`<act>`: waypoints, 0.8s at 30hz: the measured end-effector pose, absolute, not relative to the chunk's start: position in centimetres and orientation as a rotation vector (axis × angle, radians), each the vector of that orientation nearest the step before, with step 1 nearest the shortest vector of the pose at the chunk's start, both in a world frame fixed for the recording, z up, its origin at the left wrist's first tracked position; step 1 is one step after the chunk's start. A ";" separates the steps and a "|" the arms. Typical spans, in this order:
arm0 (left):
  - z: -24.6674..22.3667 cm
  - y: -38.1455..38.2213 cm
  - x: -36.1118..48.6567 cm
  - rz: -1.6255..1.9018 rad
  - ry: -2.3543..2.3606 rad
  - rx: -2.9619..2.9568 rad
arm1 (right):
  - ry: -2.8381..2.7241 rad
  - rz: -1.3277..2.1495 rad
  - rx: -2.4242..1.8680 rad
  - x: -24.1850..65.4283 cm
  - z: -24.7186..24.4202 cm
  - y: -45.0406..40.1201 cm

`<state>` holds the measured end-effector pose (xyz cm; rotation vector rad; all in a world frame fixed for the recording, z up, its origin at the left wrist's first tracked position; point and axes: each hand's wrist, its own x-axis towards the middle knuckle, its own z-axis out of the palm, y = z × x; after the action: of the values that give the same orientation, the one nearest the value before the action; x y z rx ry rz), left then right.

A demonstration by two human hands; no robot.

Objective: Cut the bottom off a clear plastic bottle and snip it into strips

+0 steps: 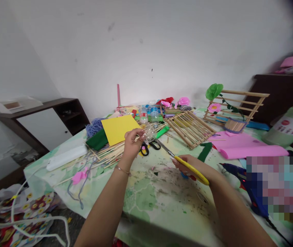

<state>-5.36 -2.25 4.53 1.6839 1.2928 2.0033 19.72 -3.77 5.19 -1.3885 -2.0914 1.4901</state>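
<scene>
White wall (136, 51) behind, your cluttered table (141, 197) fills mid-frame.
Centre, your left grip (133, 141) pinches clear plastic (150, 133); your right grip (191, 164) clasps yellow-handled scissors (186, 164), blades reaching it.

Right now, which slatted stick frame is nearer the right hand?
The flowerless frame, beyond the right hand. The other frame sits farther right and carries a green flower and a pink flower.
</scene>
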 end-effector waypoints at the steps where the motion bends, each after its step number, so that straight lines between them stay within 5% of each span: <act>1: 4.5 -2.2 -5.4 1.989 1.282 1.683 | -2.101 1.479 -1.382 19.7 5.2 -3.8; 24: 4.0 -1.5 -6.6 1.767 1.133 1.668 | -2.019 1.505 -1.533 19.0 5.8 -4.5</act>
<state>-6.61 -1.49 4.03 1.6680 1.1325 1.7673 19.00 -4.45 5.77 -1.5327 -2.0189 1.5054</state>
